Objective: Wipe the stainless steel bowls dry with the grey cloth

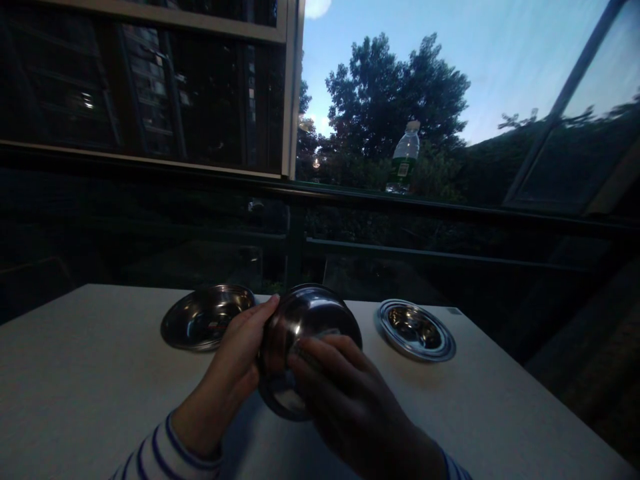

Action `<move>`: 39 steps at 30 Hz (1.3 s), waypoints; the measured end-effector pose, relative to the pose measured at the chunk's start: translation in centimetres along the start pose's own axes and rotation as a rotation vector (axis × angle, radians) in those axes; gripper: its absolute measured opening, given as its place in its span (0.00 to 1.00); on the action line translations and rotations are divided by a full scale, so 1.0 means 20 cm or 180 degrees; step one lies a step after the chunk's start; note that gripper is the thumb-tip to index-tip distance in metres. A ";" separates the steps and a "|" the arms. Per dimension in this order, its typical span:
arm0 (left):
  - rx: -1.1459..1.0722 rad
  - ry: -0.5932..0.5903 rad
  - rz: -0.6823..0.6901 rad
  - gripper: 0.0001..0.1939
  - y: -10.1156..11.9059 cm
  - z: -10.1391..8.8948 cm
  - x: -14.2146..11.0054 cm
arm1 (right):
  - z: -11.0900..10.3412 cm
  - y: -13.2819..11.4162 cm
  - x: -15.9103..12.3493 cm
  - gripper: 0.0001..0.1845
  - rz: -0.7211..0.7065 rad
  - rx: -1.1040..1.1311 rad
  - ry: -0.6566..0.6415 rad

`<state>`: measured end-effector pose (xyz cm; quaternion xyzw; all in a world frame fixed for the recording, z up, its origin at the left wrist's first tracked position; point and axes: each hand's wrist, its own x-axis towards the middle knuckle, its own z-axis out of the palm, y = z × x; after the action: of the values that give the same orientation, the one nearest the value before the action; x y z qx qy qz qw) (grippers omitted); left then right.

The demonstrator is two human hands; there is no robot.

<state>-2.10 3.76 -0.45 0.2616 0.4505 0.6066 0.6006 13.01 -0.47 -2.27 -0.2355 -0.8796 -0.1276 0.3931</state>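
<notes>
A shiny steel bowl (313, 320) is held tilted above the white table (75, 373), its outer side turned toward me. My left hand (235, 363) grips its left rim, fingers curled along the edge. My right hand (350, 400) lies across the bowl's lower right side with fingers pressed flat against the metal; something small may be under them, but I cannot make it out. Both wrists wear striped sleeves.
A second steel bowl (205, 319) rests on the table at the left behind my hands, and a third steel dish (416, 329) at the right. A plastic water bottle (404, 162) stands on the dark railing beyond. The table's right edge drops off near the dish.
</notes>
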 end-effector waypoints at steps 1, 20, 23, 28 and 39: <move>-0.0008 0.0033 0.0000 0.07 0.00 0.00 0.00 | 0.01 -0.01 0.00 0.16 -0.0080 0.0056 -0.0075; -0.0036 -0.0023 0.0005 0.07 0.01 0.01 -0.02 | 0.00 0.03 -0.01 0.16 -0.0257 0.0136 -0.0260; 0.0030 -0.0218 -0.0102 0.07 -0.02 0.03 -0.04 | -0.03 0.12 -0.03 0.16 0.0147 0.0077 -0.0004; -0.0015 -0.0198 -0.0133 0.05 -0.03 0.02 -0.04 | -0.03 0.11 -0.01 0.16 0.0200 0.0181 -0.0083; 0.0080 -0.0400 -0.0101 0.06 -0.03 0.03 -0.05 | -0.02 0.11 -0.01 0.16 -0.0035 0.0258 -0.0107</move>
<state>-1.21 2.84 -0.48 0.2995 0.4236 0.5737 0.6339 14.49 1.09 -2.06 -0.2167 -0.8918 -0.0901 0.3869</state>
